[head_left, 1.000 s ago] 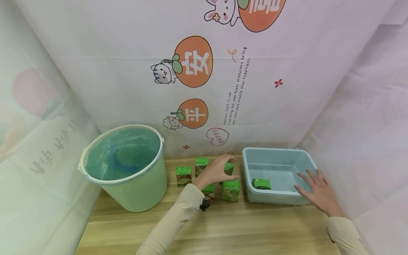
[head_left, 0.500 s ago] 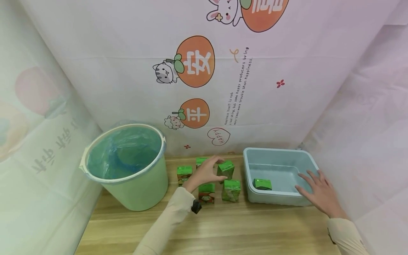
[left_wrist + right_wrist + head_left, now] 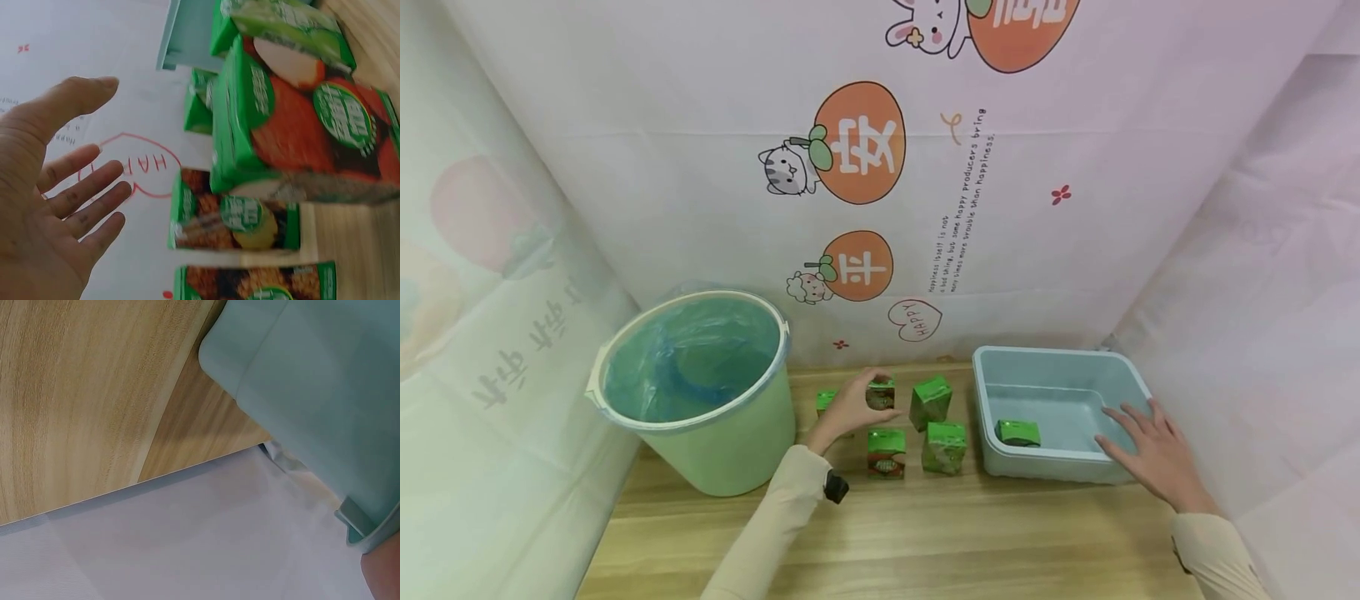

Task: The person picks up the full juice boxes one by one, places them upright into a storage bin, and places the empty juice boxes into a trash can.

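Note:
My left hand (image 3: pixel 844 410) hovers over the green-topped boxes, thumb and fingers apart around a gap. Through that gap shows the small back box (image 3: pixel 881 395); in the left wrist view the hand (image 3: pixel 59 187) holds nothing. Partly hidden behind this hand is the left box (image 3: pixel 825 401). A front box (image 3: pixel 887 455) with a red picture stands closest to me. Two more boxes, a turned one (image 3: pixel 931 403) and a greener one (image 3: pixel 943 449), stand to its right. My right hand (image 3: pixel 1153 454) rests with spread fingers at the right rim of the light-blue bin (image 3: pixel 1060 454).
One green box (image 3: pixel 1018 433) lies inside the bin at its front left. A pale green bucket (image 3: pixel 722 462) lined with a bluish plastic bag stands at the left. White printed sheets (image 3: pixel 1037 275) wall the wooden table (image 3: pixel 925 533) at the back and sides.
My left hand has moved left, from over the right boxes to the back middle box. The turned box, earlier partly covered, shows fully. The right hand has stayed at the bin.

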Motion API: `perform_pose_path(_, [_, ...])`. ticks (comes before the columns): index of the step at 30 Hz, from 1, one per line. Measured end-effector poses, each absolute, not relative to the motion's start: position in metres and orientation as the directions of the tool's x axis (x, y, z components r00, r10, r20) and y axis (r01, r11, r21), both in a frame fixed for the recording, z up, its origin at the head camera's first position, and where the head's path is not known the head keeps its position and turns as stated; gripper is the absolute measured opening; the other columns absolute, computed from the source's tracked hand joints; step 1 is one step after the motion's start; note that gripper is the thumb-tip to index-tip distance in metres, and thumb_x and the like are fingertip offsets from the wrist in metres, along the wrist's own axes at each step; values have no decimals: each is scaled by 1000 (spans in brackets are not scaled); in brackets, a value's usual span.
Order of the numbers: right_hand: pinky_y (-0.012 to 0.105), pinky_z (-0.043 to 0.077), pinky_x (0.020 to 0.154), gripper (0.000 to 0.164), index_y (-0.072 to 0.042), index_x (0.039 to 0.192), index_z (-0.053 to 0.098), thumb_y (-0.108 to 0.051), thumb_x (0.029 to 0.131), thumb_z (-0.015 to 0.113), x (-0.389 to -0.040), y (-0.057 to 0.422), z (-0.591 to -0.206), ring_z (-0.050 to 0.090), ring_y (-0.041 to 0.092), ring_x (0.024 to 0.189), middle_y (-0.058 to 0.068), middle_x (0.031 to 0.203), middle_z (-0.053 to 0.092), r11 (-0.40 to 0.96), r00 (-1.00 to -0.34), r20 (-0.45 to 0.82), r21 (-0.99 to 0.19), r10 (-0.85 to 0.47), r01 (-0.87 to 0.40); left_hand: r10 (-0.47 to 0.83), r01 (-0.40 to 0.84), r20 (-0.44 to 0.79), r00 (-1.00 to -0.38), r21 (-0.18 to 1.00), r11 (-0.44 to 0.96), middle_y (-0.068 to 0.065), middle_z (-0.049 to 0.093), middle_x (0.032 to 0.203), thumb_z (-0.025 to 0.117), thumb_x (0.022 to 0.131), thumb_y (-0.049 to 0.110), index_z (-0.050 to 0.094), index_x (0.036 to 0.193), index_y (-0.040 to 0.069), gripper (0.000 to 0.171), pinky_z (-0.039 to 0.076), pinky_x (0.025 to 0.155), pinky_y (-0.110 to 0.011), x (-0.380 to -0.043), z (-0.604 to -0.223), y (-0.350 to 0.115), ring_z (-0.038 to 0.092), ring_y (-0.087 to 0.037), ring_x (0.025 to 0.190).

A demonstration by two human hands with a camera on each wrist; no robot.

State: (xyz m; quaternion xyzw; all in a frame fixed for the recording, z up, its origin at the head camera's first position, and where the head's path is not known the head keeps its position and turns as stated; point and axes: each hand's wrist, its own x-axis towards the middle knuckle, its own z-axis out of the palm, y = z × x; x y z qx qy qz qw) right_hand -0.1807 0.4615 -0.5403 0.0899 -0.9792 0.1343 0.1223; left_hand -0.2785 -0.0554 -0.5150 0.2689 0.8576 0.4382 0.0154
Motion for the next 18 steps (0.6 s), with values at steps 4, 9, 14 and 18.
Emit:
perform_pose_path(4, [77,21,110,62,-5,147,55,-48,103,63,-181,461,-541,17,65,148,35,148,48,948,-954,263,-239,-147,-212,451,434,206,-868,757,489,-18,61,140,89,88,19,60,139,1,61,48,108,-59,-277,-515,-67,58,-40,130])
perform_pose_path(9, [77,20,111,62,-5,148,55,-48,103,62,-181,461,-541,17,65,148,35,147,49,945,-952,267,-245,-150,-217,415,395,180,-892,757,520,-17,61,141,91,86,17,60,139,0,63,46,111,-58,-278,-518,-79,56,-41,133])
perform_pose_path(14, [76,19,112,63,-4,148,55,-48,103,62,-179,461,-540,13,63,151,36,146,50,944,-955,257,-253,-145,-211,396,370,164,-904,765,527,-17,62,139,91,85,15,60,140,0,65,48,107,-59,-281,-525,-89,57,-42,131])
perform_pose_path(18, [76,17,113,63,-4,149,55,-48,104,62,-179,461,-540,12,62,152,35,146,51,944,-956,255,-256,-142,-209,400,379,174,-900,765,520,-17,62,138,91,85,14,58,142,0,67,48,108,-59,-283,-533,-95,58,-40,130])
